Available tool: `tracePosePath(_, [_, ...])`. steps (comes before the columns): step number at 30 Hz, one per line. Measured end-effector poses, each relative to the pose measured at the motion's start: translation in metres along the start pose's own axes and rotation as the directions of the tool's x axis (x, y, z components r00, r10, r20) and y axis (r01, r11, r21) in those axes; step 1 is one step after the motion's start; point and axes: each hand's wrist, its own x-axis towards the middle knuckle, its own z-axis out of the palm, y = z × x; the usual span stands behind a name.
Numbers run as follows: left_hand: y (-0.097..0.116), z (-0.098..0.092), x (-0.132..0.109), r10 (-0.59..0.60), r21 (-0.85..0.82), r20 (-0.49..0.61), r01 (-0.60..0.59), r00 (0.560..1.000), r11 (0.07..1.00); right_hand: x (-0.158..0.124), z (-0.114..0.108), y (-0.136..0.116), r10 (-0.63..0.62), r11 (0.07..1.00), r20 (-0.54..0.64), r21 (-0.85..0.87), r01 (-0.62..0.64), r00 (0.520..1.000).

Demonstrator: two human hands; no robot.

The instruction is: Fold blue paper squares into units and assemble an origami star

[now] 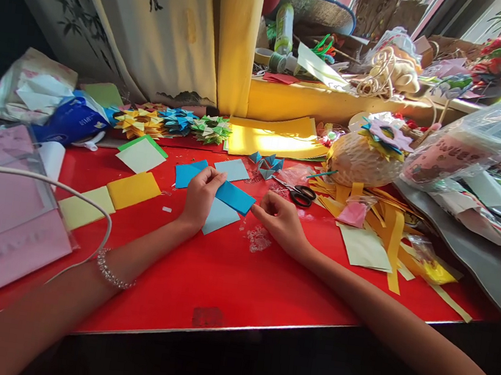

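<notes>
A bright blue strip of folded paper [236, 197] is held above the table, slanting down to the right. My left hand [201, 198] pinches its left part between thumb and fingers. At the strip's right end, my right hand [280, 221] has its fingers curled and thumb and forefinger closed on the corner. Below the strip lies a pale blue sheet [220, 217], partly covered. Another pale blue sheet [233, 168] and a bright blue piece [186, 175] lie just behind my left hand. A folded blue paper piece [266, 165] stands beyond the strip.
Black-handled scissors [302, 195] lie right of the folded piece. Yellow paper strips [394, 249] and a pale sheet [365, 248] spread over the right of the red table [263, 300]. Finished paper stars [178, 121] line the back. A white cable [105, 217] loops near my left forearm.
</notes>
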Motion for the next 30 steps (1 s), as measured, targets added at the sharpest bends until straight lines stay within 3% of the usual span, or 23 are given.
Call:
tracePosePath(3, [0.004, 0.001, -0.005, 0.056, 0.058, 0.052, -0.059, 0.997, 0.997, 0.000, 0.001, -0.001, -0.169, 0.982, -0.045, -0.095, 0.164, 0.985])
tracePosePath(12, [0.006, 0.004, -0.009, 0.074, 0.129, 0.126, -0.090, 0.989, 0.988, -0.002, 0.008, -0.004, -0.366, 0.822, 0.154, -0.408, 0.396, 0.918])
tracePosePath(16, [0.006, 0.005, -0.009, 0.081, 0.123, 0.149, -0.100, 0.985, 0.987, -0.002, 0.008, -0.001, -0.312, 0.831, 0.168, -0.430, 0.354, 0.935])
tracePosePath(21, [0.008, 0.007, -0.008, 0.053, 0.033, 0.203, -0.061, 0.978, 0.998, 0.000, 0.007, 0.005, -0.307, 0.883, 0.092, -0.345, 0.319, 0.947])
tracePosePath(25, [0.008, 0.008, -0.008, 0.048, -0.038, 0.218, -0.041, 0.975, 0.998, 0.002, 0.007, 0.007, -0.215, 0.958, -0.022, -0.200, 0.207, 0.976])
tracePosePath(30, [0.004, 0.008, -0.008, 0.146, 0.075, 0.236, -0.168, 0.961, 0.983, 0.006, 0.005, 0.011, 0.010, 0.992, -0.044, 0.126, -0.004, 0.999])
